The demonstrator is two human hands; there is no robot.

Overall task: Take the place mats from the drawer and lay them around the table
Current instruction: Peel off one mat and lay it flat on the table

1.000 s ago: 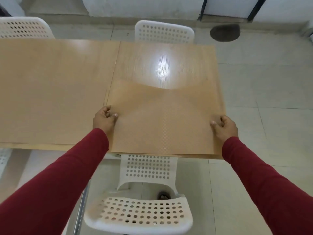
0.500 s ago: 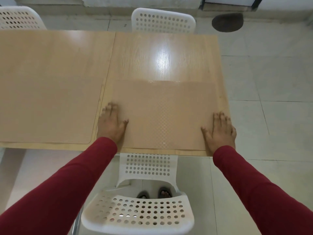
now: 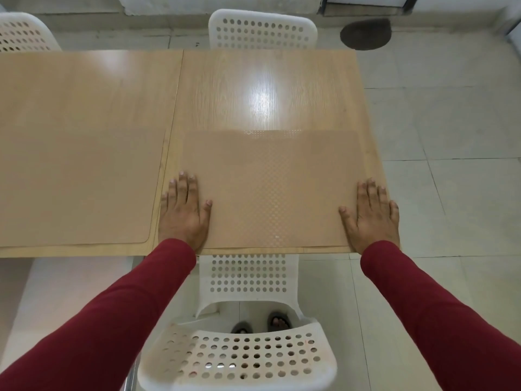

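Both hands are flat and open, not gripping: left hand [image 3: 183,213] on the mat's [image 3: 270,190] left end, right hand [image 3: 372,218] on its right end. Mat lies at the tabletop's [image 3: 253,88] near right corner, long side along the near edge, another mat [image 3: 76,187] just left.

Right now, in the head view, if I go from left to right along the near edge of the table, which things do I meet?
Left place mat → left hand → right place mat → right hand.
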